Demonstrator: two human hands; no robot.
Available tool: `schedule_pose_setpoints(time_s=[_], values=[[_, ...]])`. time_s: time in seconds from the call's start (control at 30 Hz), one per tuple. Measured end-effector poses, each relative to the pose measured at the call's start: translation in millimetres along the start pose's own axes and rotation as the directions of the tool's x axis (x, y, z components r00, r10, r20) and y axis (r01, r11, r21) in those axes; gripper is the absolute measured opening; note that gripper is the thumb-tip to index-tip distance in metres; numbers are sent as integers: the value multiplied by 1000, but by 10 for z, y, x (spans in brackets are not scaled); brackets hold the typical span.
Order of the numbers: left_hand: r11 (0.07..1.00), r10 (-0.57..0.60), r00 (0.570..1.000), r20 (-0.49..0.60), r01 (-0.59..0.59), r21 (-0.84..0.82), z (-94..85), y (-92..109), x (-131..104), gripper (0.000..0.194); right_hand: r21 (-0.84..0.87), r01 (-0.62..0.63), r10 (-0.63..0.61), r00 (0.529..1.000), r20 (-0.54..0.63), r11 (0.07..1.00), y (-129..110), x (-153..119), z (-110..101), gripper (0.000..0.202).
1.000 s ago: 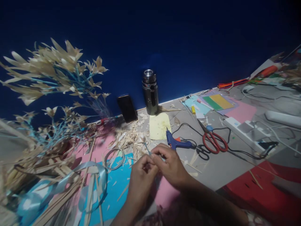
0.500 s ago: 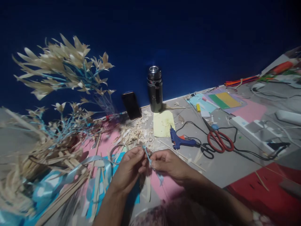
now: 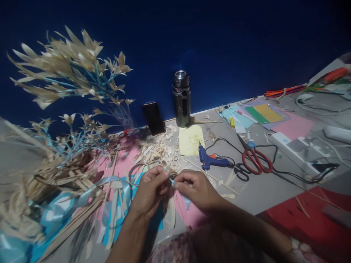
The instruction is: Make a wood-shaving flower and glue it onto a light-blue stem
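A narrow strip of light blue ribbon (image 3: 172, 182) runs between my two hands, low in the middle of the head view. My left hand (image 3: 149, 190) pinches its upper end with thumb and forefinger. The lower part is gripped by my right hand (image 3: 196, 188), its fingers curled; a loose tail hangs below. Whether the ribbon wraps round a thin stem, I cannot tell. Pale shavings (image 3: 157, 149) lie just beyond my fingertips. To the right rests a blue glue gun (image 3: 212, 161), its nozzle by a yellow pad (image 3: 190, 142). Left of my hands lies a roll of light blue ribbon (image 3: 59, 208).
Red-handled scissors (image 3: 255, 163) and small black scissors (image 3: 241, 173) lie among cords beside a power strip (image 3: 294, 155). A flask (image 3: 181, 100) and a phone (image 3: 154, 118) stand near the blue wall. Dried-leaf flowers on blue stems (image 3: 82, 73) rise at the left.
My hands have drawn slightly closer together, and less of the ribbon shows between them. The view has tilted a little, so the background sits slightly higher.
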State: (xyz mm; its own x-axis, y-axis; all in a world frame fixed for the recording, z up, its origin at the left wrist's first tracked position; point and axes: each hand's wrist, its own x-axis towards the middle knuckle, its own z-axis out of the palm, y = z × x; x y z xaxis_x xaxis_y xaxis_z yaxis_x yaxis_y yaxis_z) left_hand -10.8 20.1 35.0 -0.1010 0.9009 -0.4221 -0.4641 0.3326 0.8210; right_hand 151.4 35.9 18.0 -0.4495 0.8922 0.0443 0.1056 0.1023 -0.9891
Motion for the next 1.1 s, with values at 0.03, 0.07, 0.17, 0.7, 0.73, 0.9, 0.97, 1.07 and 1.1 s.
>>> schedule_pose_setpoints(time_s=[0.03,0.07,0.17,0.7,0.73,0.9,0.97,1.07,1.1], values=[[1000,13,1000,-18,-13,7,12,-7,0,38,-66,52,-53,998,-17,996,1,-5,1,14],[1000,27,999,-34,-27,12,26,-12,-2,38,-117,99,-103,994,-28,988,9,-10,3,15],[998,65,994,-89,-63,28,67,-19,-19,37,-193,190,-199,980,-27,963,47,-28,4,18],[903,388,887,-251,-310,298,112,-58,-68,25,-198,180,-201,976,-88,963,31,-33,92,12],[909,380,892,-246,-310,280,109,-56,-71,26,-202,172,-196,975,-108,964,36,-28,91,13],[988,143,989,-26,-141,56,82,-55,-109,33,13,-26,27,994,-102,1000,-2,-2,16,15],[997,71,997,32,-72,28,79,-59,-123,38,144,-119,125,992,-32,982,-19,3,-14,17],[1000,27,999,17,-27,0,87,-65,-119,37,277,-187,180,982,50,943,-10,-1,-21,18],[1000,24,1000,-3,-24,-10,91,-67,-110,37,288,-192,183,981,60,938,1,-4,-15,17]])
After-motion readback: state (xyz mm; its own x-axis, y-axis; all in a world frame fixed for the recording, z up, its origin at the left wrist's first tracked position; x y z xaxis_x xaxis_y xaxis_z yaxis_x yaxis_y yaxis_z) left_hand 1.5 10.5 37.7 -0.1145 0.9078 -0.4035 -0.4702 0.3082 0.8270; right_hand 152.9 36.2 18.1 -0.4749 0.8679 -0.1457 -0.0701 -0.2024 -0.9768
